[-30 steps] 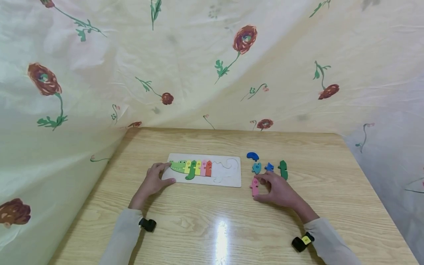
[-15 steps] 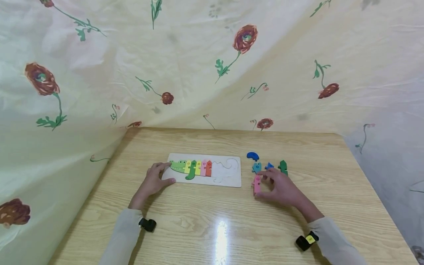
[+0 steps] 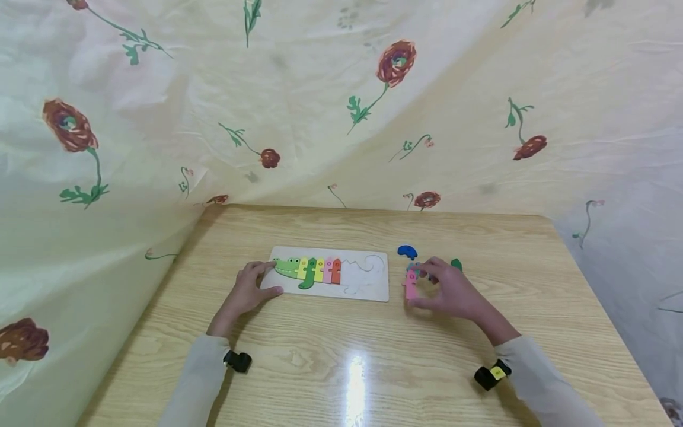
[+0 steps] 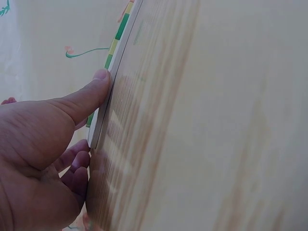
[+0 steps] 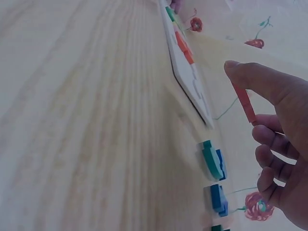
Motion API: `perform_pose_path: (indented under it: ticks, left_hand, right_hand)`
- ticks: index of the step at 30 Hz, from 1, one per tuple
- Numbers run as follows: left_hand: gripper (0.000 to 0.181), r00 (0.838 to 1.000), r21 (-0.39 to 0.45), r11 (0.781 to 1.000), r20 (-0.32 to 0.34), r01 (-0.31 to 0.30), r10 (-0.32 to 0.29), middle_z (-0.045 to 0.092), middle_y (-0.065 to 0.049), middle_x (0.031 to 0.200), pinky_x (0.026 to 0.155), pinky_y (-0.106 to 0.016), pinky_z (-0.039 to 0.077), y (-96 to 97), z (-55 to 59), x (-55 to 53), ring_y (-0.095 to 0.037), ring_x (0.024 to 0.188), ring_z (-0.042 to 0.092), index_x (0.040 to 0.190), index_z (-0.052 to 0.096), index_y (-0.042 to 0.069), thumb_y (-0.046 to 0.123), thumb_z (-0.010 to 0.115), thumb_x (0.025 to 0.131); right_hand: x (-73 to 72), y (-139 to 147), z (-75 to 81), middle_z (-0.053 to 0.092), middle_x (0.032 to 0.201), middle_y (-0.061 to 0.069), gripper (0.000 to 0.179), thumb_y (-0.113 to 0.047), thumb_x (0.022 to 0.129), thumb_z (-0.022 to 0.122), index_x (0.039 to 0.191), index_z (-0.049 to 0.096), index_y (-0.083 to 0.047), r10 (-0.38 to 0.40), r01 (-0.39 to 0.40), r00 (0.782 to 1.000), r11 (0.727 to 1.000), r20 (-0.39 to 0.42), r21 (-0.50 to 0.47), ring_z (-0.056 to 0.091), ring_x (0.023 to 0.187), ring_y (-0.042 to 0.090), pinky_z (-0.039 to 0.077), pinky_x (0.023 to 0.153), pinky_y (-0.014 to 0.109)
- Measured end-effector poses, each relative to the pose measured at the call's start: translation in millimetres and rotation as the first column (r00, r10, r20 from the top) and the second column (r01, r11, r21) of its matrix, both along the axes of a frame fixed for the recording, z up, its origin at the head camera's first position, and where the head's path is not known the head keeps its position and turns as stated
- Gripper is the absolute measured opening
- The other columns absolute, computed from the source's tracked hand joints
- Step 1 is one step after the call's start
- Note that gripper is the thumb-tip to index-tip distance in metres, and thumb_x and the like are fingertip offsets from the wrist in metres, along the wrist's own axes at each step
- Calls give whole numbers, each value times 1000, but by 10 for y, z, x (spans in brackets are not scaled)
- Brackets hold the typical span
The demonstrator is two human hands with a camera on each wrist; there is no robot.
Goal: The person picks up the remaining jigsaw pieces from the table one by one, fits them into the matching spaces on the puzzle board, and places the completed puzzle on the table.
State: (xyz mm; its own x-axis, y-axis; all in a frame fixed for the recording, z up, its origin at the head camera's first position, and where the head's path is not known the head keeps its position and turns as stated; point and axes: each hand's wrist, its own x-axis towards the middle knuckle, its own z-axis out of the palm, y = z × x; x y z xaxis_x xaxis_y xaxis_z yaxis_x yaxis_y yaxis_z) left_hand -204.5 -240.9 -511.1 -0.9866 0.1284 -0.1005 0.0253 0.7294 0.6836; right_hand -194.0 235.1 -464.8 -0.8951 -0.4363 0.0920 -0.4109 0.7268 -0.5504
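Note:
A wooden crocodile puzzle board (image 3: 368, 292) lies on the table, its left part filled with a green head and several coloured pieces; its right part shows bare outlines. My left hand (image 3: 245, 292) holds the board's left end, thumb on the near edge, index finger by the crocodile's snout. Right of the board, my right hand (image 3: 450, 290) pinches a pink puzzle piece (image 3: 410, 287) upright between thumb and fingertips. In the right wrist view this piece (image 5: 244, 102) is raised above the tabletop. It overlaps a teal piece (image 5: 211, 161) in the head view.
A dark blue curved piece (image 3: 407, 251) lies right of the board's far corner. A green piece (image 3: 456, 264) is partly hidden behind my right hand, and a blue piece (image 5: 217, 198) shows in the right wrist view. A flowered cloth (image 3: 320, 118) hangs behind the wooden table (image 3: 299, 367).
My right hand has taken the pink piece off the table and moved slightly away from me with it, now covering the blue star-like piece. The left hand and board have stayed put.

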Motion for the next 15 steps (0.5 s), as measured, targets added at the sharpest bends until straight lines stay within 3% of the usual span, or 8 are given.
perform_pose_path:
  ticks: [7, 15]
  left_hand:
    - [75, 1000, 14, 1000, -8, 2, -2, 37, -25, 150, 105, -62, 39, 8, -3, 8, -45, 131, 36, 152, 48, 11, 32, 82, 88]
    - [75, 1000, 15, 1000, -14, 0, 0, 39, -25, 149, 103, -60, 40, 17, 15, 9, -43, 127, 39, 152, 48, 9, 33, 81, 89]
  right_hand:
    - [-114, -86, 38, 59, 104, 10, 74, -40, 76, 91, 136, 65, -5, -2, 2, 1000, 1000, 5, 10, 49, 80, 22, 40, 61, 28]
    - [-249, -223, 31, 63, 110, 12, 75, -42, 76, 90, 137, 64, -7, 7, -6, 1000, 1000, 11, -9, 57, 85, 25, 48, 65, 30]
